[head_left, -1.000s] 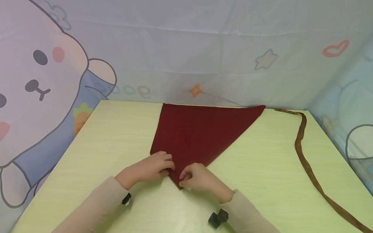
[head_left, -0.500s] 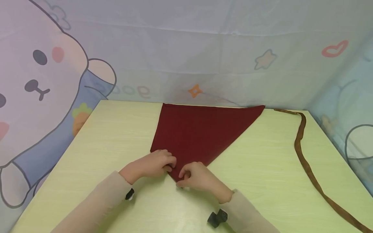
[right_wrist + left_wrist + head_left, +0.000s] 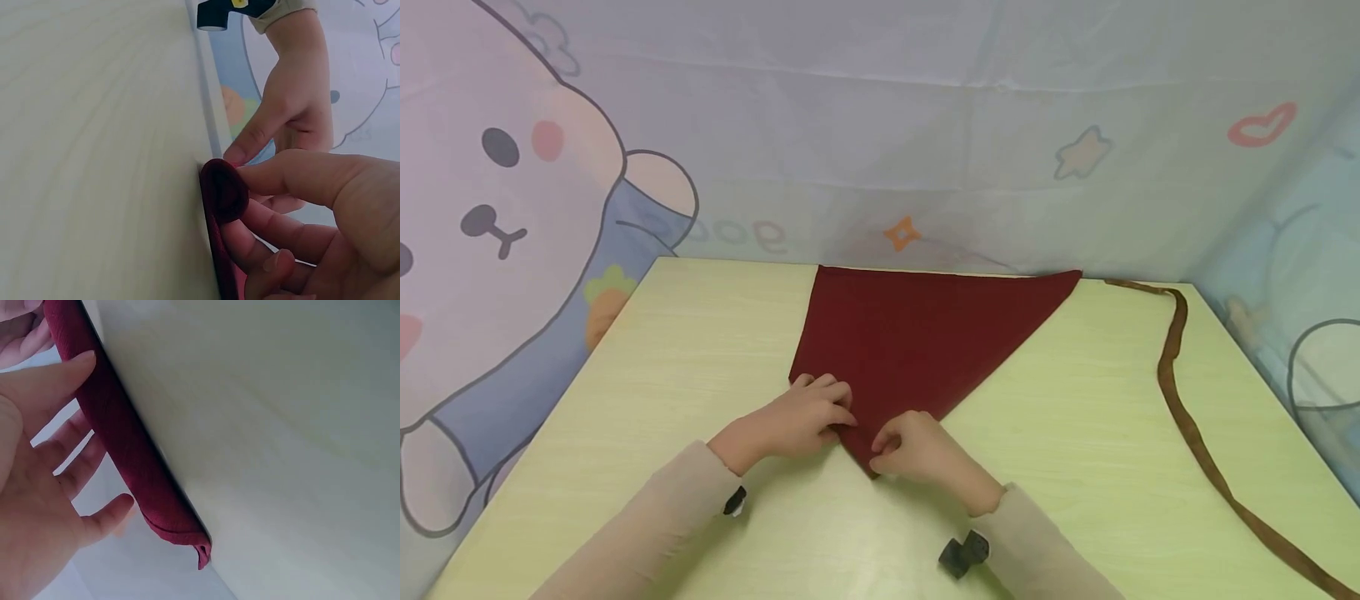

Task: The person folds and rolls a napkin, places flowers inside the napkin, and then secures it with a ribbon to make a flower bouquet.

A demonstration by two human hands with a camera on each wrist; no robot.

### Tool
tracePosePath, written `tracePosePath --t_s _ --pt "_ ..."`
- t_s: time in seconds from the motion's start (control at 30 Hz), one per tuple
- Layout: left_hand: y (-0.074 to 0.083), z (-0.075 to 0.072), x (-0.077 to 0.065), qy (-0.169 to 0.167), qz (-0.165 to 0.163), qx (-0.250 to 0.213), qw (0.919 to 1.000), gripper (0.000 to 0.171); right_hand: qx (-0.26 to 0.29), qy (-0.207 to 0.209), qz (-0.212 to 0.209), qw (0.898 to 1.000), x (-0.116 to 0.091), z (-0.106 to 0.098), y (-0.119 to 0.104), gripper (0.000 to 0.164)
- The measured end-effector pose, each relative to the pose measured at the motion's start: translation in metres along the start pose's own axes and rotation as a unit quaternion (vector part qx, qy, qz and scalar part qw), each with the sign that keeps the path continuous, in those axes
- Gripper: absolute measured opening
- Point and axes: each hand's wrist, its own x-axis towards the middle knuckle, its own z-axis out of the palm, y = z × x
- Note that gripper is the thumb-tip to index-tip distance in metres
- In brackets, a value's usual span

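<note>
A dark red cloth (image 3: 917, 342) lies on the table, flat at the back, its near-left edge rolled into a narrow tube. My left hand (image 3: 793, 421) holds this tube along its length. In the left wrist view the thumb lies on the roll (image 3: 125, 450), fingers on the far side; the little finger is near the tube, and a small loose tip sticks out at its end. My right hand (image 3: 917, 454) pinches the other end by the near corner. The right wrist view shows that rolled end (image 3: 225, 190) end-on, between thumb and fingers.
A long brown strap-like strip (image 3: 1183, 408) winds down the right side of the pale wooden table (image 3: 700, 333). Behind the table hangs a printed curtain (image 3: 865, 125). A small black device (image 3: 964, 554) sits at my right wrist.
The rolled edge has moved slightly away from me, so less flat cloth shows. Both hands have shifted a little forward with it, and the right hand has regripped near the corner.
</note>
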Motion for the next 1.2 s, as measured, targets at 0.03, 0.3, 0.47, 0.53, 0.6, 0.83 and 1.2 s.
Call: tracePosePath --t_s 0.03,0.3,0.47,0.53,0.6,0.83,1.2 --pt "0.000 0.000 0.000 0.001 0.001 0.005 1.0000 0.023 -0.001 -0.002 -0.001 1.000 0.000 0.000 0.000 0.009" --pt "0.002 -0.001 0.004 -0.022 -0.009 -0.003 0.9997 0.021 -0.016 0.008 0.001 1.000 -0.001 0.001 -0.002 0.025" --pt "0.002 -0.002 0.008 -0.033 -0.027 -0.036 0.9984 0.017 -0.030 0.020 0.010 0.999 0.000 0.002 -0.002 0.022" --pt "0.002 -0.002 0.009 -0.034 -0.032 -0.050 0.9977 0.015 -0.032 0.022 0.011 0.999 0.000 0.001 -0.001 0.019" --pt "0.002 -0.002 0.009 -0.030 -0.032 -0.054 0.9976 0.015 -0.026 0.022 0.013 0.999 0.000 0.000 -0.001 0.017" --pt "0.002 -0.001 0.012 -0.012 -0.010 -0.015 0.9998 0.012 -0.005 0.012 0.036 0.999 0.001 -0.004 0.001 0.016" --pt "0.004 -0.002 0.018 -0.017 -0.015 -0.009 0.9997 0.009 -0.007 0.023 0.020 1.000 0.002 -0.008 0.002 0.015"
